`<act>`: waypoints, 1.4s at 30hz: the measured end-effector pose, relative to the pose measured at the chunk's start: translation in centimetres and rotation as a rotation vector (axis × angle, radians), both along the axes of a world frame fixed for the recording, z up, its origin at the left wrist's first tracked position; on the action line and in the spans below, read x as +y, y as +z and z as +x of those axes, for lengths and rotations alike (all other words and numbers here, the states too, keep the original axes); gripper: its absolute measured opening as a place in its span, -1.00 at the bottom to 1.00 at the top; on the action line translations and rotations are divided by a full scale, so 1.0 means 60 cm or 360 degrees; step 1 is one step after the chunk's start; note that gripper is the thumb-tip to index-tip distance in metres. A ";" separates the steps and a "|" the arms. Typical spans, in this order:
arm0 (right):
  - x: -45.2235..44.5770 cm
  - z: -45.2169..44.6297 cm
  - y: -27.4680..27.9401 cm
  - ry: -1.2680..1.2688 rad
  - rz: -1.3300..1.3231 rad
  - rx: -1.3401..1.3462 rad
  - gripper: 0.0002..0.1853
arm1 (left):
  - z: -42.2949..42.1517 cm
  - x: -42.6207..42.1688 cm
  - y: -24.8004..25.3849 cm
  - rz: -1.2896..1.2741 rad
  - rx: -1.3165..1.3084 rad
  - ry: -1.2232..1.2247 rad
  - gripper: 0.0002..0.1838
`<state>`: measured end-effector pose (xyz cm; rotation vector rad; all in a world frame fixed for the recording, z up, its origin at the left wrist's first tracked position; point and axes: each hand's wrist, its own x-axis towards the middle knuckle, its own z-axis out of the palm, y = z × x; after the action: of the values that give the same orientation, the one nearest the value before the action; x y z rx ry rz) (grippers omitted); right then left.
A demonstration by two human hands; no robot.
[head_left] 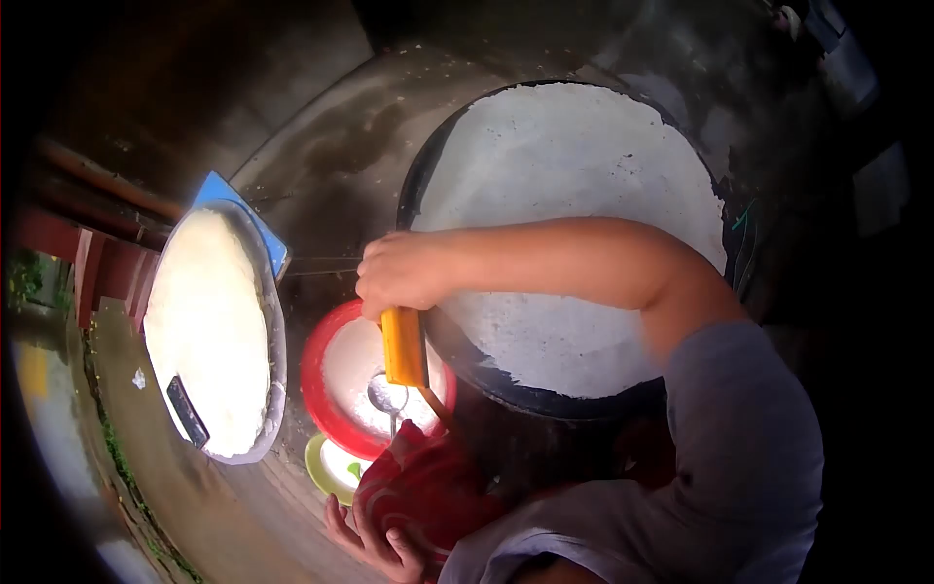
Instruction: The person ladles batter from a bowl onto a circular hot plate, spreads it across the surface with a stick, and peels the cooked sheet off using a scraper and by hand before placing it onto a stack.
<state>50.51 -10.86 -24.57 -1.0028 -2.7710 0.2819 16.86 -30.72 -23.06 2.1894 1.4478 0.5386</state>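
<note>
My right hand [409,274] reaches across from the right, its fingers closed on the top of a yellow block-like tool [405,347]. The tool hangs over a red bowl [316,389] of pale batter, in which a metal ladle [388,392] rests. Behind my forearm, a large round dark griddle [421,185] carries a thin pale sheet [574,156] with ragged edges. Low in the view, my left hand [375,547] has its fingers apart beside red cloth [428,487], holding nothing visible.
At the left stands an oval tray [279,375] with a brightly lit pale mound [219,321] and a dark rectangular object [188,412] on it. A blue board [268,238] lies under its upper edge. A small green-rimmed dish [316,470] sits below the bowl.
</note>
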 end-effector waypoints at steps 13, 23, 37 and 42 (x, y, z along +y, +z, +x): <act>-0.546 0.384 -0.036 -0.2902 0.0566 0.1087 -0.57 | -0.057 -0.024 -0.023 0.0554 -0.0141 0.0020 -0.51; -0.753 0.282 -0.123 -0.3698 0.0161 0.0991 -0.51 | -0.080 -0.034 -0.044 0.0664 -0.0249 0.0004 -0.59; -0.660 -0.202 -0.043 -0.2405 -0.0040 0.1117 -0.61 | -0.085 -0.044 -0.040 0.0553 -0.0482 -0.0089 -0.59; -0.633 -0.150 -0.030 -0.1753 0.0679 -0.0008 -0.63 | -0.103 -0.050 -0.030 0.0554 -0.0427 -0.0027 -0.60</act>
<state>41.51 -48.84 -26.38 -2.0975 -1.7383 -0.4396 10.65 -33.73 -24.86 2.2713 1.2653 1.1035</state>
